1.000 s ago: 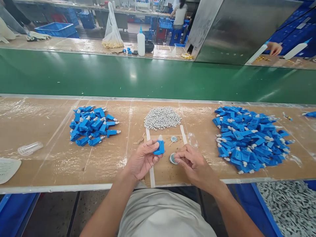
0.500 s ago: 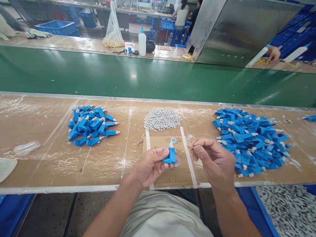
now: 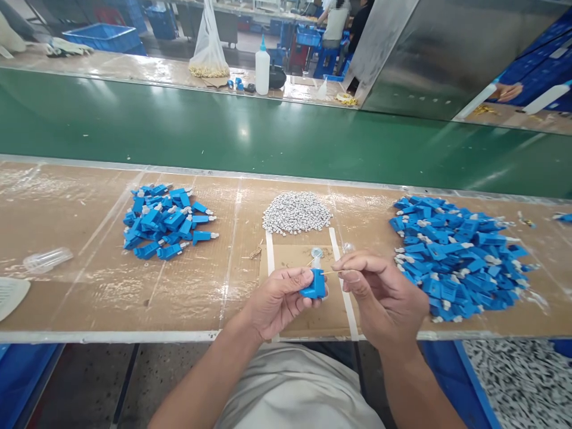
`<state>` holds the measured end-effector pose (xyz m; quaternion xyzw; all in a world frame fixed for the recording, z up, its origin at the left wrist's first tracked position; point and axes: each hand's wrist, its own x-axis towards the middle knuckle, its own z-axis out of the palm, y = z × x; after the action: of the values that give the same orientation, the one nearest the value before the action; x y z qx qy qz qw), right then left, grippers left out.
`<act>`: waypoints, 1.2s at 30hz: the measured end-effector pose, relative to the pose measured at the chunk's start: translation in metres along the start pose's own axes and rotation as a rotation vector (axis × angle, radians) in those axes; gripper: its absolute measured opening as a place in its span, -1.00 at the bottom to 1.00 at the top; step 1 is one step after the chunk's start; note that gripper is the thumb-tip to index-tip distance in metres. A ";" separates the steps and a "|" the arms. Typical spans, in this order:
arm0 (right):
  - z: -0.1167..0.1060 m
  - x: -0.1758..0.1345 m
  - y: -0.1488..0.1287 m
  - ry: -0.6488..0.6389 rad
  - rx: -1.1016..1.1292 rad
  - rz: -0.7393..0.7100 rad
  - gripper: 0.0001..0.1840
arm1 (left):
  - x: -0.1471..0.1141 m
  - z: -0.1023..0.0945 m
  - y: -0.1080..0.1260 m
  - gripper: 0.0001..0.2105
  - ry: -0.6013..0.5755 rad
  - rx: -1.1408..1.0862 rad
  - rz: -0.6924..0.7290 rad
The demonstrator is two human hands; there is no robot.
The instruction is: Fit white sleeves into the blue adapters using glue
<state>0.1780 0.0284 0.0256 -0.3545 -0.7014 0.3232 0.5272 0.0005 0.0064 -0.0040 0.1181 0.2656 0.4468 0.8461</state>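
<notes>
My left hand (image 3: 281, 298) is closed on a blue plastic part (image 3: 314, 285) with a pale tip pointing away from me. Between the thumb and fingers of my right hand (image 3: 384, 295) is a thin wooden stick (image 3: 331, 272), its far end touching the blue part's upper right side. Just beyond the blue part is a small clear round dish (image 3: 317, 253). A heap of small grey-white pieces (image 3: 297, 213) lies farther back. One pile of similar blue parts (image 3: 165, 221) is on the left, and a larger pile (image 3: 460, 256) is beside my right hand.
A clear plastic cup (image 3: 47, 260) lies on its side at the left. Behind the table runs a green belt (image 3: 201, 134). Across it stand a white squeeze bottle (image 3: 262, 71) and a plastic bag (image 3: 208, 47). A co-worker's hand (image 3: 508, 91) shows at upper right.
My right hand has moved left, bringing the stick from beside the blue part onto it. My left hand still holds the part. The view has shifted slightly.
</notes>
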 end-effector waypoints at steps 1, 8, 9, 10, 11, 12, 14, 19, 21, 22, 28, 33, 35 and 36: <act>0.000 0.000 0.000 -0.006 -0.005 0.005 -0.83 | 0.000 0.000 0.000 -0.79 -0.002 -0.001 -0.001; 0.003 -0.001 0.003 -0.034 -0.084 -0.041 -0.81 | 0.000 -0.001 0.000 -0.81 -0.020 -0.017 0.015; 0.003 -0.001 0.004 -0.026 -0.114 -0.076 -0.79 | 0.000 -0.001 0.000 -0.80 -0.022 -0.020 0.017; 0.003 -0.001 0.004 -0.016 -0.144 -0.115 -0.77 | 0.001 -0.001 0.000 -0.80 -0.025 -0.021 0.018; 0.004 -0.001 0.004 -0.011 -0.169 -0.151 -0.76 | 0.001 -0.001 0.000 -0.80 -0.025 -0.022 0.019; 0.004 -0.001 0.004 -0.012 -0.190 -0.174 -0.75 | 0.001 -0.001 0.000 -0.80 -0.023 -0.024 0.023; 0.004 -0.001 0.004 -0.030 -0.201 -0.186 -0.75 | 0.001 -0.001 -0.001 -0.80 -0.014 -0.025 0.037; 0.003 0.000 0.005 -0.014 -0.266 -0.243 -0.75 | 0.001 -0.002 -0.003 -0.79 -0.014 -0.006 0.048; 0.003 -0.001 0.006 -0.022 -0.279 -0.262 -0.74 | 0.002 -0.002 -0.004 -0.79 -0.016 0.000 0.047; 0.003 -0.001 0.007 -0.030 -0.272 -0.263 -0.73 | 0.002 -0.003 -0.004 -0.79 -0.018 0.002 0.046; 0.004 -0.001 0.008 -0.021 -0.165 -0.189 -0.74 | 0.003 -0.004 -0.004 -0.78 0.005 -0.010 0.045; -0.005 -0.004 0.016 0.043 -0.083 -0.023 -0.87 | -0.002 -0.012 0.000 -0.79 0.084 -0.057 0.055; -0.011 -0.011 0.025 -0.030 -0.167 0.059 -0.95 | -0.005 -0.018 0.001 -0.82 0.127 -0.072 0.063; -0.013 -0.015 0.029 -0.079 -0.204 0.100 -0.96 | -0.006 -0.021 0.001 -0.83 0.144 -0.075 0.073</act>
<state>0.1980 0.0329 -0.0031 -0.4278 -0.7323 0.2899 0.4436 -0.0153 0.0013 -0.0190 0.0637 0.3044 0.4945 0.8117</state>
